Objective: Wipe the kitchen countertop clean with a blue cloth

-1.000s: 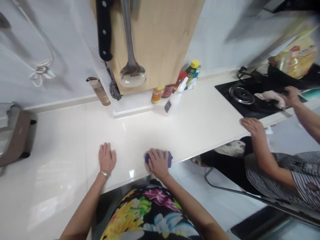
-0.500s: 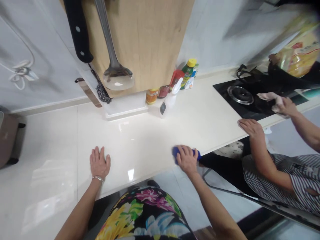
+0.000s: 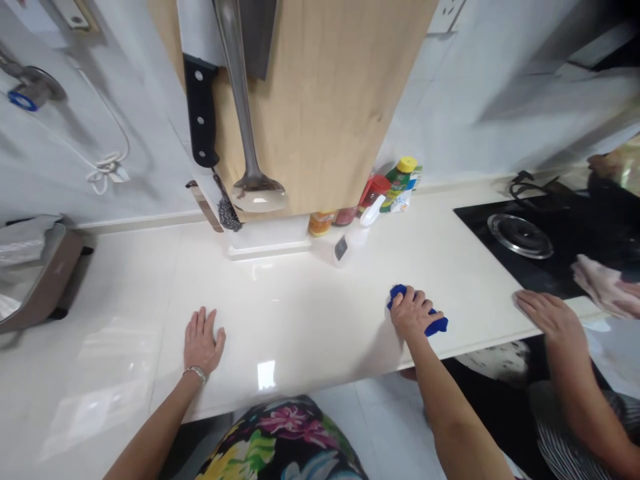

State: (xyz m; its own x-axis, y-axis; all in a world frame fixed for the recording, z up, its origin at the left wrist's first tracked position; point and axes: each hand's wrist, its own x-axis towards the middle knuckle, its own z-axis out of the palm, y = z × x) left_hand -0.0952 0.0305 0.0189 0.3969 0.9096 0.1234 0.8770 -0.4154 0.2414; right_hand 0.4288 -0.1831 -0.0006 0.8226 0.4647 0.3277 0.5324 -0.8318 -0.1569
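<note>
My right hand (image 3: 411,313) is closed over a blue cloth (image 3: 436,325) and presses it onto the glossy white countertop (image 3: 300,313), right of centre near the front edge. My left hand (image 3: 201,341) lies flat on the counter with fingers spread, a bracelet at the wrist, holding nothing. Blue cloth edges stick out on both sides of my right hand.
A wooden board (image 3: 320,100), black-handled knife (image 3: 200,110) and ladle (image 3: 250,180) hang above the counter. Condiment jars (image 3: 320,223) and a white spray bottle (image 3: 353,237) stand behind. Another person's hand (image 3: 547,315) rests by the black gas hob (image 3: 520,235). A brown appliance (image 3: 35,273) sits left.
My right hand has slid the blue cloth to the right along the counter and a little further in. My left hand has stayed flat in place. The view has shifted.
</note>
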